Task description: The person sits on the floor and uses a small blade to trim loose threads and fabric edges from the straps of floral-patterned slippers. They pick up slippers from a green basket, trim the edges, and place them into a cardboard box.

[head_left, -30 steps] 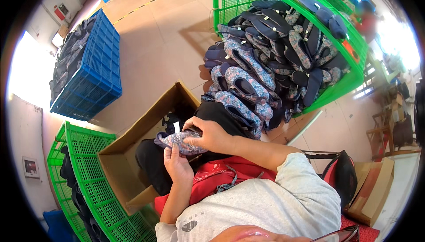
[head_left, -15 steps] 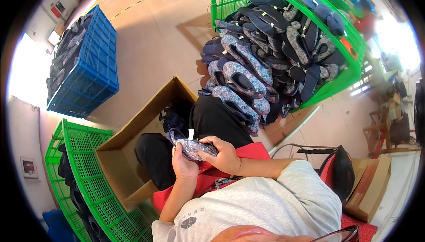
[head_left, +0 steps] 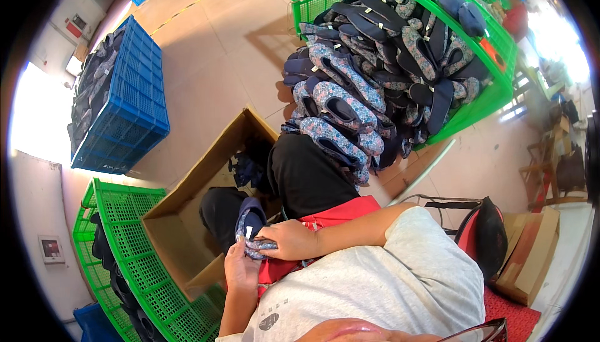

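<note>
Over my lap I hold a slipper (head_left: 251, 217) with a dark navy inside, a blue-and-pink floral outer and a white tag. My left hand (head_left: 241, 267) pinches its near edge with thumb and fingers. On the other side, my right hand (head_left: 290, 240) is closed on the floral part, its fingertips partly hidden by the fabric. A red apron (head_left: 340, 217) covers my lap beneath. Just beyond the slipper, an open cardboard box (head_left: 181, 201) stands against my legs with dark blue scraps (head_left: 247, 170) inside.
A green crate (head_left: 462, 132) heaped with floral and navy slippers (head_left: 344, 107) spills toward my knees. Another green crate (head_left: 134, 242) stands at left, a filled blue crate (head_left: 134, 104) beyond it. At right lie a black-and-red bag (head_left: 484, 236) and a cardboard box (head_left: 528, 248). A person (head_left: 515, 17) is far right.
Both hands have drawn the slipper down and slightly left, closer to my body. It has turned so that its navy inside shows. My view has shifted slightly.
</note>
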The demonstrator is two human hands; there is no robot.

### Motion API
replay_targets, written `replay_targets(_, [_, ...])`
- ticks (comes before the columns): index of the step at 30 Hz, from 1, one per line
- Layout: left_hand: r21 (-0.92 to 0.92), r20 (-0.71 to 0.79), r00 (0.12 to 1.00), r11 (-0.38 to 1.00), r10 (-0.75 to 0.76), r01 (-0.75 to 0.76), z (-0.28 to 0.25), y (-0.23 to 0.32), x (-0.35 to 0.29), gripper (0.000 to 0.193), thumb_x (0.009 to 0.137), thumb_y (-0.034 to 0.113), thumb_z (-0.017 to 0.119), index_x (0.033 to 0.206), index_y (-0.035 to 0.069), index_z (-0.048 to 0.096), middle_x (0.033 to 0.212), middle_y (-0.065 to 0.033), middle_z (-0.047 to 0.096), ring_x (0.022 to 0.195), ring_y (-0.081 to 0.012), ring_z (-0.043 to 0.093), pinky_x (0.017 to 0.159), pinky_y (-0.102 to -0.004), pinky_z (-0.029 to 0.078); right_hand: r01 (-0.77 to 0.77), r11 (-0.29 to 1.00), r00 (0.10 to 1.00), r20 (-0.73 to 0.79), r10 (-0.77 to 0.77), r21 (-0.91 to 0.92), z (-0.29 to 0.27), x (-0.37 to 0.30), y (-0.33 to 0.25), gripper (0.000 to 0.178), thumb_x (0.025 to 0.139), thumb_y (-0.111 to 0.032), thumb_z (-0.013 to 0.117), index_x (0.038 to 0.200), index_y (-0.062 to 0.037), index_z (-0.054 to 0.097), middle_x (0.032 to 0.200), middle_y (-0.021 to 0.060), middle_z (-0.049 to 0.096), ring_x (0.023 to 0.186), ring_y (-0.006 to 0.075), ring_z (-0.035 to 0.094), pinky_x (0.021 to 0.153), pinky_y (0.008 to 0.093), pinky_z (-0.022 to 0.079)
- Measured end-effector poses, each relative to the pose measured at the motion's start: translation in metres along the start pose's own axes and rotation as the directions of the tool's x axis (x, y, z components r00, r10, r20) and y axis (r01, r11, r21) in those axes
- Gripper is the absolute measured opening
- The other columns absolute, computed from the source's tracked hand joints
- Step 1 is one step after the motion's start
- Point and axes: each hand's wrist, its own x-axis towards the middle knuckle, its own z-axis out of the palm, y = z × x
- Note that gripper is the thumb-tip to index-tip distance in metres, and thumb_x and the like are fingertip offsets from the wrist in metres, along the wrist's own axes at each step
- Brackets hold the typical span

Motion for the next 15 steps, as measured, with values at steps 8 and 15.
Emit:
replay_targets(8, [0.458,-0.058,0.913,0.824,0.403,-0.334,-0.03,0.013,0.012,0.007,0.099,0.006,0.057,0.094,0.004,0.053,0.086,-0.0066,0.063,0.076,-0.0136,0.063,0.066,-0.0293,0.055,-0.013,0.995,0.989,0.15,-0.002,0.097,0.025,0.034,0.005,0.033,0.087,-0.036,0.07,0.092,-0.0038,0.063,0.078,0.0195,0.066,0.071,0.0398,0.065,0.064,0.0473,0.049])
replay_targets(15, [0.903,0.291,0.69,0.048,0.662,-0.427,-0.008,0.028,0.001,0.01,0.092,0.001,0.06,0.084,0.001,0.054,0.075,-0.0035,0.051,0.063,-0.0129,0.047,0.06,-0.0284,0.04,-0.116,0.986,0.984,0.148,0.098,0.12,0.037,0.051,0.018,0.036,0.085,-0.038,0.07,0.088,-0.0027,0.064,0.078,0.0226,0.066,0.075,0.0419,0.065,0.068,0.0484,0.05])
